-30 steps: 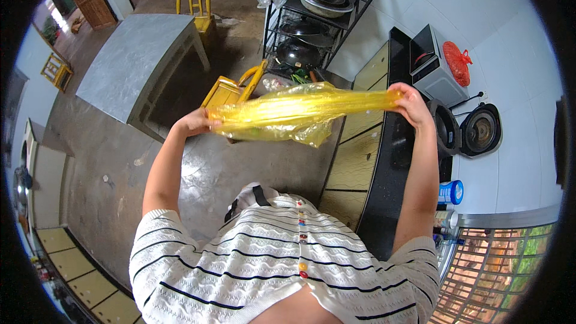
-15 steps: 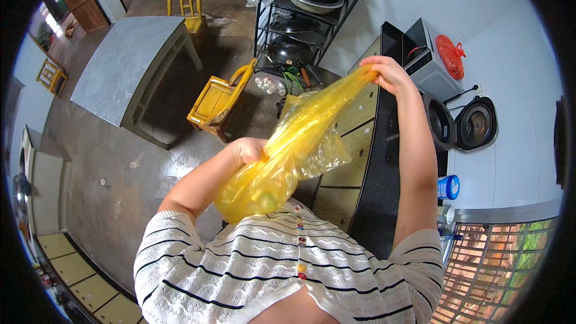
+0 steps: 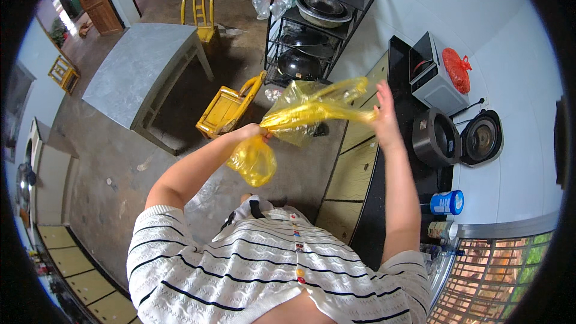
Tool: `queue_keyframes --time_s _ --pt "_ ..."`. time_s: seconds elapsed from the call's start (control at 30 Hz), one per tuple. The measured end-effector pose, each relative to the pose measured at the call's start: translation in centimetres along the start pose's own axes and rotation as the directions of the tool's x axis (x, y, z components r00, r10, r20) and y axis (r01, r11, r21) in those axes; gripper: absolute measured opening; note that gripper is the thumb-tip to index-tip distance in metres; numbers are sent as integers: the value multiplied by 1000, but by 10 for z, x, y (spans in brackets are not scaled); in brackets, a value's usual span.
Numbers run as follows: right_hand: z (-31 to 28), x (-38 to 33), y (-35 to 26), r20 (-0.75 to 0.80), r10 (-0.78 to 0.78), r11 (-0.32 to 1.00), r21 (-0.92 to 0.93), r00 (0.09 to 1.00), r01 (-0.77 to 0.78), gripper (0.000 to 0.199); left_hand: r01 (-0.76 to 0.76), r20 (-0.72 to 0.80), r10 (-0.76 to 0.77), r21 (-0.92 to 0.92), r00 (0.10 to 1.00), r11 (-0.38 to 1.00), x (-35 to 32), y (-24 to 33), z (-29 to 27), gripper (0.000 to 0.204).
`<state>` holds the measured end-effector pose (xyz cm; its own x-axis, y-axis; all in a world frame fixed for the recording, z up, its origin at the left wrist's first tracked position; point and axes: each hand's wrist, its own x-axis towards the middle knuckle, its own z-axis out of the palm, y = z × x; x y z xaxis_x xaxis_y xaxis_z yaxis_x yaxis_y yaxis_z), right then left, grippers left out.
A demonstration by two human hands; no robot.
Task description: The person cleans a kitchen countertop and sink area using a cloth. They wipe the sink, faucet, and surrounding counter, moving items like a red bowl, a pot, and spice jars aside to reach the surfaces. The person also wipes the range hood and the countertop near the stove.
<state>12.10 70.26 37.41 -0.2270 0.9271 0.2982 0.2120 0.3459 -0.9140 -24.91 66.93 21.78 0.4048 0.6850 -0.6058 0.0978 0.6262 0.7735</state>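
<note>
I am observing the left hand (image 3: 251,133) fisting a yellow plastic bag (image 3: 300,121), stretched across to the right hand (image 3: 382,115), fingers half-open, pinching its end. Twisting step, I judge; next needs tension kept.

Translucent yellow plastic bag (image 3: 300,117), white black-striped knit top (image 3: 252,264), yellow wooden stool (image 3: 225,108), grey table (image 3: 141,69)
</note>
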Motion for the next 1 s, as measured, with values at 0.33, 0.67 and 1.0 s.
queue_keyframes --time_s 0.33,0.67,1.0 --pt "120 -60 -37 752 21 435 -601 659 671 98 -279 163 228 486 960 828 -10 17 22 10" --pt "127 -32 58 672 108 849 -446 732 284 38 287 444 -270 30 855 958 -60 30 56 21" --pt "129 -47 88 713 446 761 16 541 -649 38 -330 109 388 -350 915 877 -89 29 54 38"
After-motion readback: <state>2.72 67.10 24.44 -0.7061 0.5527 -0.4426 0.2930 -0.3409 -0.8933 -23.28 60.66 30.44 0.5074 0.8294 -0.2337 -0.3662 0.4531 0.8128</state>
